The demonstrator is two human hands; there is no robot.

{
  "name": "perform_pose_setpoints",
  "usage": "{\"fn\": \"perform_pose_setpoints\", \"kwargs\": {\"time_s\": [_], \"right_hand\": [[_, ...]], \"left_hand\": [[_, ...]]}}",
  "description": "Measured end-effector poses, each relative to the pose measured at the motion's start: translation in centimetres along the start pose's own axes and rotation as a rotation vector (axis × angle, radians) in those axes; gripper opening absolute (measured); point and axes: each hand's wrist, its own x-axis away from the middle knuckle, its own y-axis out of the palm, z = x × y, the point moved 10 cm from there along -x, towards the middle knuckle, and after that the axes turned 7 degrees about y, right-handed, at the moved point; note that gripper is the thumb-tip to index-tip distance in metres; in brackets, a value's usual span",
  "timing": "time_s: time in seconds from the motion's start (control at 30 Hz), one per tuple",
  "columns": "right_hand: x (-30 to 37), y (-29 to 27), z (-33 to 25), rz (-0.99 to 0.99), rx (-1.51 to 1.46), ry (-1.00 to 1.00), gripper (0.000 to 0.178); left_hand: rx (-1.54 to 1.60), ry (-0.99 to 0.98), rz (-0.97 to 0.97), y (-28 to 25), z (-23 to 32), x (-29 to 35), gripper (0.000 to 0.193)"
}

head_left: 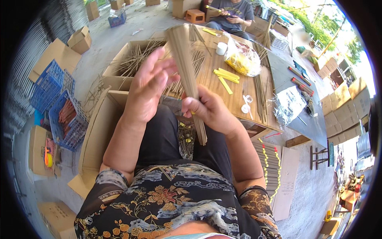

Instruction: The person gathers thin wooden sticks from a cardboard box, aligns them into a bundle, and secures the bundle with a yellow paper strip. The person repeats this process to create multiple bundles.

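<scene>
My right hand [213, 111] is wrapped round a bundle of thin brown sticks [184, 59], thumb across the front. The bundle tilts, its wider end up and to the left over the table and its narrower end pointing down above my lap. A bit of yellow shows on it beside my thumb. To the left of the bundle is my left hand [149, 87], open, fingers spread and slightly curled. Its fingertips are close to the sticks; whether they touch cannot be told. More loose sticks lie behind on the wooden table [209, 77].
Yellow strips [227, 75], a plastic bag [242, 55], a white roll [221, 48] and clear rings lie on the table. An open carton [115, 81] of sticks stands left, near blue crates [71, 133]. Yellow-banded bundles [271, 167] lie low right. Another person [234, 16] sits beyond the table.
</scene>
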Motion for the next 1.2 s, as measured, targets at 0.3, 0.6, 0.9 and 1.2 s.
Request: {"fn": "perform_pose_setpoints", "kwargs": {"time_s": [0.3,0.6,0.9,1.2], "right_hand": [[0.3,2.4,0.1,0.206,0.449,-0.124,0.054],[0.1,4.4,6.1,-0.034,-0.118,0.422,0.021],[-0.4,1.1,6.9,0.345,0.481,0.281,0.026],[-0.4,1.2,6.8,0.370,0.458,0.272,0.026]], "left_hand": [[0.177,-0.039,0.331,-1.1,-1.2,-0.5,0.010],[0.163,-0.170,0.116,-1.0,-2.9,-0.9,0.025],[0.019,-0.180,0.464,-5.7,-5.2,-0.8,0.019],[-0.012,-0.177,0.420,-5.1,-4.4,-1.4,0.019]]}}
